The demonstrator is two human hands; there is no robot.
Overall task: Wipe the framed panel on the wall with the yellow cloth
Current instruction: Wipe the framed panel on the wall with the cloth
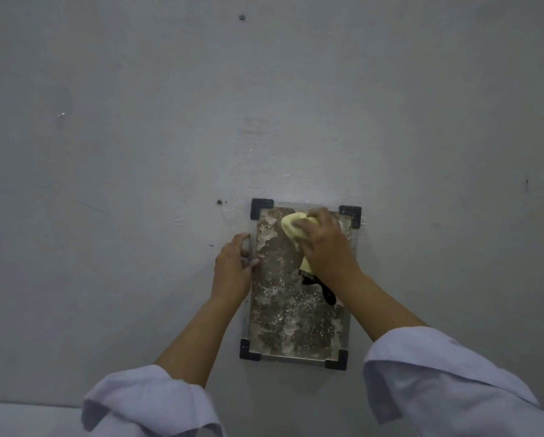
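A framed panel (291,316) hangs on the grey wall, with black corner brackets and a mottled brown and white surface behind clear glazing. My right hand (326,244) presses a bunched yellow cloth (291,227) against the panel's upper part; a black edge of the cloth hangs below my wrist. My left hand (233,266) grips the panel's left edge, fingers curled around the rim.
The grey wall (138,137) fills the view, with a small screw (219,202) left of the panel's top and another fixing (241,17) high up. A pale ledge (28,417) shows at the bottom left. Light blue sleeves cover both forearms.
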